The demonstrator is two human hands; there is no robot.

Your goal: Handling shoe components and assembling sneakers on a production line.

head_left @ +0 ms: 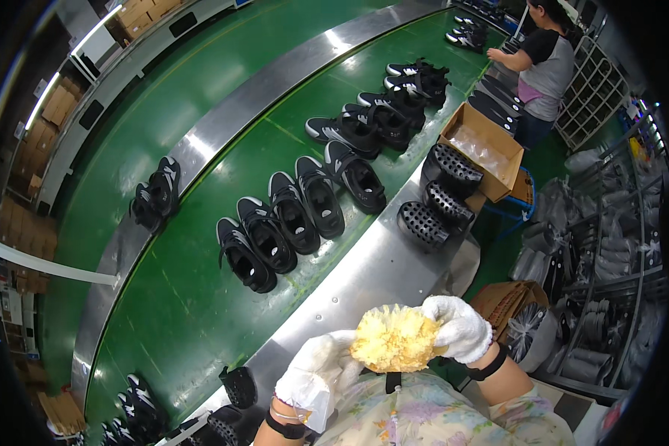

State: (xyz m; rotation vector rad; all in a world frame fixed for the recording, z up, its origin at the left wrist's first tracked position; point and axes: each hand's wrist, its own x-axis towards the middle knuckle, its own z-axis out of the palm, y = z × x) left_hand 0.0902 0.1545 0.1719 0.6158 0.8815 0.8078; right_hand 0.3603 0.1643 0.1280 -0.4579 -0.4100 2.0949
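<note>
Green belt ahead; L grip & R grip pinching yellow wad, long axis approx. L–R.

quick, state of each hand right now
Left hand: closed, holding the left edge of the yellow ruffled piece.
Right hand: closed, holding its right edge.

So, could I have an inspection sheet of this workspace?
Surface: green conveyor belt beside a shiny steel ledge.
Things in hand: crumpled, pale-yellow, spongy-looking clump.
Clutter: black-and-grey shoes on the belt; black, hole-dotted rounded pieces on the ledge; open brown cardboard box beside them.
Hands: white-gloved left hand and white-gloved right hand, both gripping the clump.
Cables: nothing seen.
Surroundings: co-worker wearing grey and black; grey plastic-bagged goods at right.
</note>
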